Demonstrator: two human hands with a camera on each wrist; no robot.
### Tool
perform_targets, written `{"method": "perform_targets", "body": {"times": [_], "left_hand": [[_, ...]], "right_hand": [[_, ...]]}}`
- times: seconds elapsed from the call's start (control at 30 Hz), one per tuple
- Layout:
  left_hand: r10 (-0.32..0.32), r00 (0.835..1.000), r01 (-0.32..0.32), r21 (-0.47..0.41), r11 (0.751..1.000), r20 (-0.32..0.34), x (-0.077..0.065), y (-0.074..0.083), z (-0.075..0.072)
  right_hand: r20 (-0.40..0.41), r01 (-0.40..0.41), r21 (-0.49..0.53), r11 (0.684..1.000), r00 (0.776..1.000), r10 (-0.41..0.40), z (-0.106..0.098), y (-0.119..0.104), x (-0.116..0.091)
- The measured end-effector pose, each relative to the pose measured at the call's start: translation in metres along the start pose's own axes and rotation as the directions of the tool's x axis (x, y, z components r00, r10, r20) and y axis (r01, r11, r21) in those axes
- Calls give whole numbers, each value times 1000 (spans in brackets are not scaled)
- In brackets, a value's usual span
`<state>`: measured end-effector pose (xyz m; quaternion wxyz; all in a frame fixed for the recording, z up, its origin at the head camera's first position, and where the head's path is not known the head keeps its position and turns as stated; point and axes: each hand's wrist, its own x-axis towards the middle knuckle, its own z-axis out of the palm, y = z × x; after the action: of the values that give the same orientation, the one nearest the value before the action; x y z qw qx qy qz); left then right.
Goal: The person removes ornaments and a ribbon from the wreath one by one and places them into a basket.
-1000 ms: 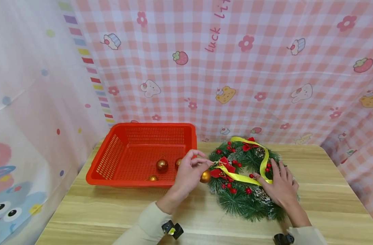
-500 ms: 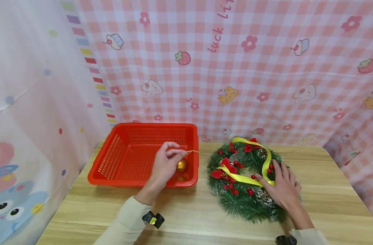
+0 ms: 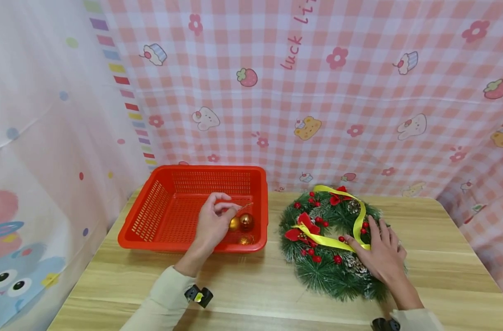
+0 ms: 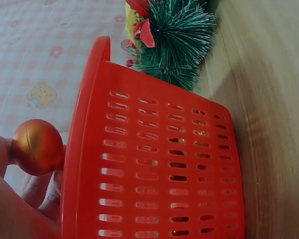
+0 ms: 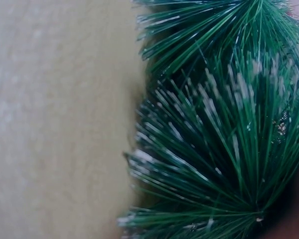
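Note:
Over the right part of the red plastic basket (image 3: 131, 242), my left hand (image 3: 213, 219) pinches the thin gold string of a matte gold Christmas ball (image 3: 234, 224). The ball (image 4: 38, 147) hangs close beside the fingers in the left wrist view, near the basket's rim. My right hand (image 3: 382, 257) rests with spread fingers on the right side of a green Christmas wreath (image 3: 317, 273). Red berries, red flowers, pinecones and a yellow ribbon (image 3: 330, 242) decorate the wreath. Only its needles show clearly in the right wrist view.
Inside the basket lie a shiny copper ball (image 3: 246, 221) and another gold ball (image 3: 246, 239). The wooden table (image 3: 276, 299) carries both basket and wreath. A pink checked curtain (image 3: 276, 115) hangs behind, and a white printed one (image 3: 48, 138) at the left.
My left hand has moved left from the wreath's left edge to over the basket, carrying the gold ball by its string. The right hand stays on the wreath.

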<state>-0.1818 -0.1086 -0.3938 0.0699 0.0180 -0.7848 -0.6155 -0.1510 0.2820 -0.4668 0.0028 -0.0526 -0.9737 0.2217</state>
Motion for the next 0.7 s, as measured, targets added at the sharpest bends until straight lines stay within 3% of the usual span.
{"method": "perform_targets", "body": {"times": [0.1,0.27,0.5,0.7], "left_hand": [[-9,999,8,38,999,33,0,0,-1],[-10,994,-8,172,985,104,-1,-2,1],[53,982,-107,302,947,180,-9,-3,14],[133,952,-248,443,862,275,-22,-3,30]], "right_hand": [[6,0,0,1000,1000,0,-1,0,0],[0,2,0,1000,1000,-2,-2,0,0],[-9,1,8,1000,1000,-1,0,1,-1],[-21,6,16,1000,1000,-6,2,0,-1]]}}
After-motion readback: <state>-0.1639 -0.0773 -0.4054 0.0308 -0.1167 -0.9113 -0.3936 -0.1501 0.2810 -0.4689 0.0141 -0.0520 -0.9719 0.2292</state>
